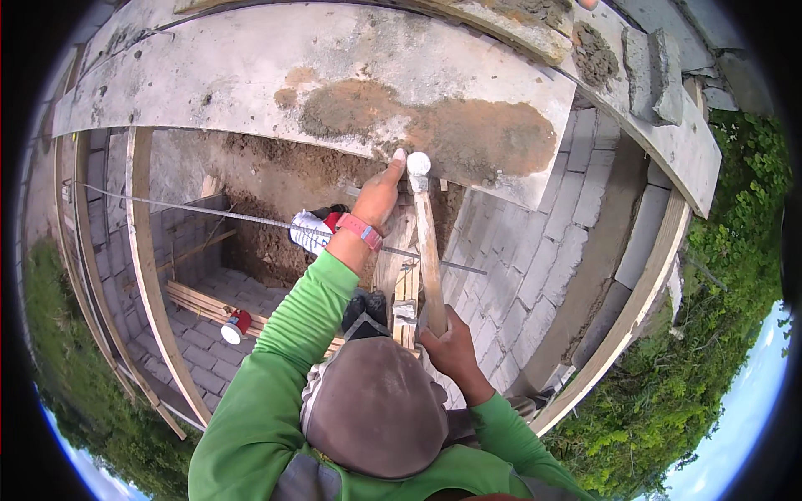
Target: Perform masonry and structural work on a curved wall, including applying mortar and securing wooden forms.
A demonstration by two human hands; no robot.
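Note:
My right hand (454,346) is closed round the lower end of a hammer's wooden handle. The hammer (429,250) points away from me, its pale, mortar-caked head (419,165) at the near edge of a mortar-smeared board (225,71). Just left of that head, my left hand (380,199) reaches up to the same edge, its fingers drawn together; anything pinched in them is too small or hidden to name. A red band (360,231) circles the left wrist. Wet brown mortar (484,138) lies on the board right beyond both.
A thin steel bar (242,215) crosses below my left forearm. Upright timbers (150,259) stand on the left, a long beam (622,317) on the right. Block walls (535,267) drop to a lower floor with planks (209,305) and a red-and-white can (236,326). Broken block pieces (656,75) sit far right.

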